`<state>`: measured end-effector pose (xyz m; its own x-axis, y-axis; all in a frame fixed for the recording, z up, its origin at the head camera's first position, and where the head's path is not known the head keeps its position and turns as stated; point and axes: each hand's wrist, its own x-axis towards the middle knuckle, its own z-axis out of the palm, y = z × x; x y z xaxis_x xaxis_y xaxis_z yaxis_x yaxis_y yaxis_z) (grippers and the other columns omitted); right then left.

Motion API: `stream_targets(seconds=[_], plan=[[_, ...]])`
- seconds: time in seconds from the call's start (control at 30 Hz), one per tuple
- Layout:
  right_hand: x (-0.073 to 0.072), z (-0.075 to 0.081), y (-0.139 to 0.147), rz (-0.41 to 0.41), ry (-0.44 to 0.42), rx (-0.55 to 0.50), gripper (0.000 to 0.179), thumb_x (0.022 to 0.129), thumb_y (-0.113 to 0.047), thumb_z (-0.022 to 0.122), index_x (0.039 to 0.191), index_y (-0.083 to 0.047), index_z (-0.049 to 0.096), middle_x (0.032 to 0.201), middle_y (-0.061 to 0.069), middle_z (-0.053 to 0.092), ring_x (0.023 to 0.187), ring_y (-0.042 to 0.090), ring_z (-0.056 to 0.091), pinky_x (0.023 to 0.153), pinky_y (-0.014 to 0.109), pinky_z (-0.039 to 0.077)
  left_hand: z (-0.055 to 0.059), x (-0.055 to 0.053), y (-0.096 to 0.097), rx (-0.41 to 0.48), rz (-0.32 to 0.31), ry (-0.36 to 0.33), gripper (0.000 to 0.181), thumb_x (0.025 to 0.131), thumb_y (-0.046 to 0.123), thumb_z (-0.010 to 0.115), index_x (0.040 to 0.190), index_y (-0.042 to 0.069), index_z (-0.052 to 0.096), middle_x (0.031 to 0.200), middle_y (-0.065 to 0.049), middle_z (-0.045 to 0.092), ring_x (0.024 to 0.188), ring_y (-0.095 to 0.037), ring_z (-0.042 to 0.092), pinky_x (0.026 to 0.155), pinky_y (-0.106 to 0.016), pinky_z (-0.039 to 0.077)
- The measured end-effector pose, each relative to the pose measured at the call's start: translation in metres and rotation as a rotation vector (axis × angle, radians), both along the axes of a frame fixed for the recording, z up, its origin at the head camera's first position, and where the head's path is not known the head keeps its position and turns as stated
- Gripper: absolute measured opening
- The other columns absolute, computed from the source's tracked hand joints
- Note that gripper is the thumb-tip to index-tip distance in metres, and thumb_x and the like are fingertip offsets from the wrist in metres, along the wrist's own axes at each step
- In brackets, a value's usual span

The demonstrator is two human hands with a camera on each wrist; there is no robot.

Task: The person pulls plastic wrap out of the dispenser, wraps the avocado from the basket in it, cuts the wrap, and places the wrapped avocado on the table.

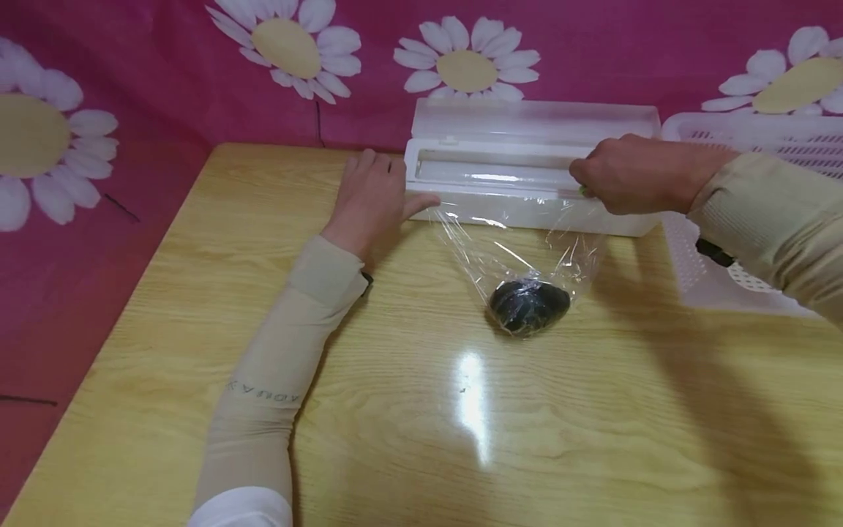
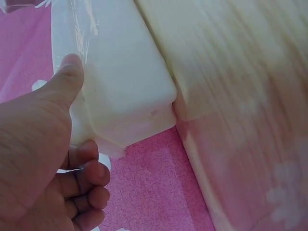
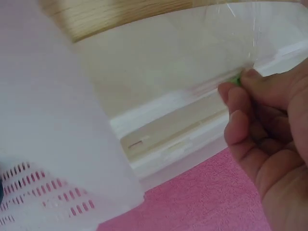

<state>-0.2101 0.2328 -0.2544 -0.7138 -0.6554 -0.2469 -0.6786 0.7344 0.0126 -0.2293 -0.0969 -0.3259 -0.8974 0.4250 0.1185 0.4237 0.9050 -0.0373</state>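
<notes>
A white cling film dispenser (image 1: 527, 212) lies along the table's far side, its frosted lid (image 1: 540, 121) raised. My left hand (image 1: 372, 194) holds the left end; in the left wrist view the thumb (image 2: 70, 77) presses the front top edge, while the fingers (image 2: 98, 173) curl by the end face. With thumb and fingertips, my right hand (image 1: 628, 176) pinches a small green slide cutter (image 3: 236, 80) on the dispenser's edge, toward its right end. Clear cling film (image 1: 514, 245) stretches from that edge to a dark, oval, glossy object (image 1: 529, 306), which it covers on the table.
At the right a white perforated plastic basket (image 1: 691, 263) stands close against the dispenser's end, partly under my right forearm. Behind the wooden table (image 1: 395, 410) hangs a magenta cloth (image 1: 375, 44) with large daisies.
</notes>
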Motion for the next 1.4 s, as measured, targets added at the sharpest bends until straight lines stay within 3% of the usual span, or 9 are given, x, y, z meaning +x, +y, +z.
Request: stream_targets(seconds=[0.27,0.73,1.03,1.4], plan=[[-0.004,0.002,-0.005,-0.025,-0.019,0.031,0.005,0.089,-0.004,0.064,0.091,0.0,0.062,0.081,0.014,0.071,0.071,0.025,0.068,0.065,0.045,0.056,0.003,0.0,0.003,0.018,-0.013,0.009,0.074,0.09,0.074,0.038,0.096,0.003,0.055,0.085,-0.009,0.053,0.089,-0.026,0.041,0.08,-0.037,0.035],[-0.009,0.003,-0.021,0.012,-0.013,-0.018,0.005,0.091,-0.007,0.063,0.087,-0.003,0.061,0.076,0.006,0.068,0.069,0.017,0.064,0.064,0.039,0.053,0.0,-0.002,0.004,0.039,-0.023,0.03,0.072,0.089,0.073,0.04,0.091,0.003,0.054,0.083,-0.009,0.051,0.087,-0.026,0.041,0.079,-0.036,0.033],[-0.009,0.003,-0.034,0.024,-0.003,-0.054,0.006,0.091,-0.007,0.062,0.087,-0.003,0.062,0.076,0.008,0.068,0.068,0.018,0.064,0.066,0.041,0.054,0.0,-0.002,0.004,0.033,-0.02,0.04,0.072,0.089,0.073,0.041,0.091,0.003,0.055,0.083,-0.009,0.052,0.087,-0.026,0.042,0.079,-0.036,0.034],[-0.01,0.0,-0.044,0.001,-0.012,-0.077,0.006,0.092,-0.008,0.062,0.087,-0.004,0.063,0.076,0.007,0.067,0.069,0.018,0.063,0.066,0.039,0.054,-0.001,0.0,-0.001,0.024,-0.007,0.006,0.073,0.09,0.074,0.038,0.096,0.003,0.055,0.085,-0.008,0.051,0.089,-0.026,0.041,0.081,-0.036,0.034]])
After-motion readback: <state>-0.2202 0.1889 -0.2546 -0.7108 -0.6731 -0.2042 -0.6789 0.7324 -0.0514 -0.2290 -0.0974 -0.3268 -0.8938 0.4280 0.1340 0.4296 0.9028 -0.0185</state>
